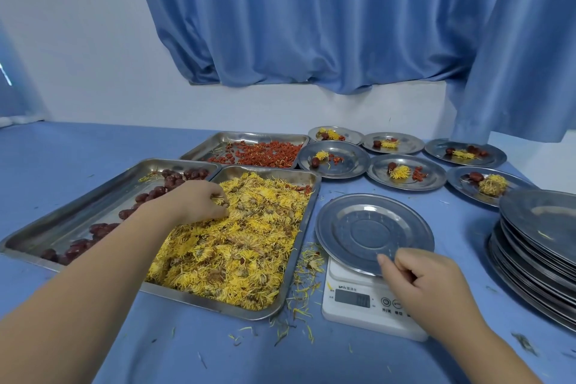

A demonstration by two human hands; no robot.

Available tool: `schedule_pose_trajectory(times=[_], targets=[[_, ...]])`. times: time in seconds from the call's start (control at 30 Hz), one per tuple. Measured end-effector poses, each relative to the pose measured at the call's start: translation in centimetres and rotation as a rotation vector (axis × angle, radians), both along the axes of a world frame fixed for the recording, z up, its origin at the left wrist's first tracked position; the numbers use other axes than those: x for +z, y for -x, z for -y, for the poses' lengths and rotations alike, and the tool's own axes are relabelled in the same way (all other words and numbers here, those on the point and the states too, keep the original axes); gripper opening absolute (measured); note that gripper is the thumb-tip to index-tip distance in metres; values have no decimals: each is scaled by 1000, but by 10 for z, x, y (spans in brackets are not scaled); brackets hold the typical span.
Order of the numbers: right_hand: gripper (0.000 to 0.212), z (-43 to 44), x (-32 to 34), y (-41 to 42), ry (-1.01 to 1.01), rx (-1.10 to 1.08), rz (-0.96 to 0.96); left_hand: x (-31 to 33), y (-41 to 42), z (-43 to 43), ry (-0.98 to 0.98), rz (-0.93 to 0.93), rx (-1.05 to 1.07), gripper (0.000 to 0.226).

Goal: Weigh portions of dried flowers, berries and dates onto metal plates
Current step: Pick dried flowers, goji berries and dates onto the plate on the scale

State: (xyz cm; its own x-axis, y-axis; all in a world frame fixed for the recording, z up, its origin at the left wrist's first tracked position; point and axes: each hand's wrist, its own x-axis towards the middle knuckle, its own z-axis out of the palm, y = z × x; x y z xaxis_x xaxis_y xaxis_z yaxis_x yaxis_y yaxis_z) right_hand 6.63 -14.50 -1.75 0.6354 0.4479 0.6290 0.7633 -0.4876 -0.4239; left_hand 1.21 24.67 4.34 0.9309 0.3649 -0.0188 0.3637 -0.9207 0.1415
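A bare metal plate (358, 221) sits on a white digital scale (349, 305). My right hand (427, 287) pinches the plate's near rim with curled fingers. My left hand (199, 201) reaches into the tray of yellow dried flowers (243, 243), its fingers curled into the flowers at the tray's far left. A tray of dark red dates (78, 227) lies to the left, partly hidden by my left forearm. A tray of orange-red berries (258, 154) stands behind.
Several filled plates (405, 173) with flower, date and berries stand at the back right. A stack of bare metal plates (539, 246) is at the right edge. Loose petals (302, 296) litter the blue cloth between tray and scale. Blue curtains hang behind.
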Motion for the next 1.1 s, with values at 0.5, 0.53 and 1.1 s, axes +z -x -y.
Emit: schedule_pose_trajectory(times=[0.5,0.53,1.1], targets=[[55,0,3,0,-29,-4,-11,41,20,21,210,271,-73,37],[55,0,3,0,-33,-3,-13,40,17,33,222,249,-110,35],[49,9,4,-11,-175,-26,-31,-1,-99,202,249,41,-431,50]])
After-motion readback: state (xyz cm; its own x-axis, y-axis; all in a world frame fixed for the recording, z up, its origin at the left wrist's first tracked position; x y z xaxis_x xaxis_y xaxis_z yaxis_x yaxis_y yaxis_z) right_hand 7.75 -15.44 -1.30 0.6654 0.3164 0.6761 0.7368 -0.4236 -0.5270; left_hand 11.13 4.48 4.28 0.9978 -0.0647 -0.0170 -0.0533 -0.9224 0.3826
